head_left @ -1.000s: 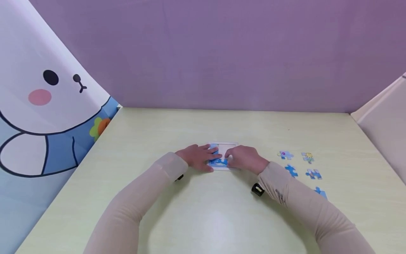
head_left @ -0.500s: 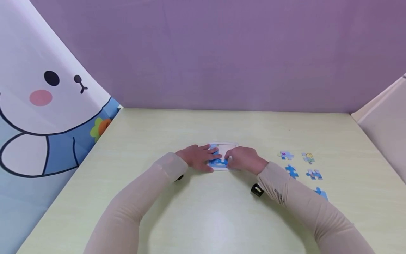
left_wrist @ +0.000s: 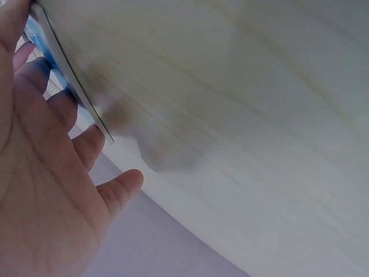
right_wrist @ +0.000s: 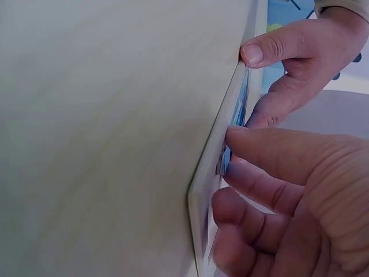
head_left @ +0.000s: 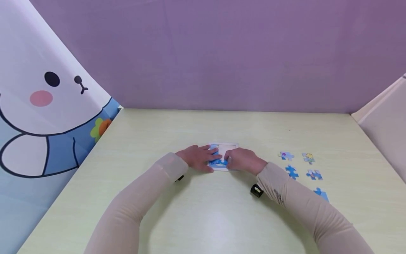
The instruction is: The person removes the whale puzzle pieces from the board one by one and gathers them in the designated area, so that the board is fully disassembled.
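A small jigsaw puzzle board [head_left: 229, 143] with a pale rim lies flat on the table in the head view, blue pieces filling its left and lower parts. My left hand [head_left: 198, 158] rests on its left side with spread fingers, the thumb at the near edge. At the right side, my right hand [head_left: 243, 160] has its fingers curled in over the lower part of the board. In the right wrist view, its thumb and index finger pinch a puzzle piece [right_wrist: 222, 162] low at the board's near edge. Most of that piece is hidden by the fingers.
Several loose puzzle pieces lie to the right: a lilac one [head_left: 286, 155], a yellow-flowered one [head_left: 308, 157], a blue one [head_left: 291, 171] and others nearby. The right forearm passes close to a blue piece [head_left: 321, 194]. A purple cloth wall [head_left: 234, 56] stands behind the table.
Both hands stay almost where they were on the board. Only a very slight shift of the right hand and wrist shows; the loose pieces lie as before.
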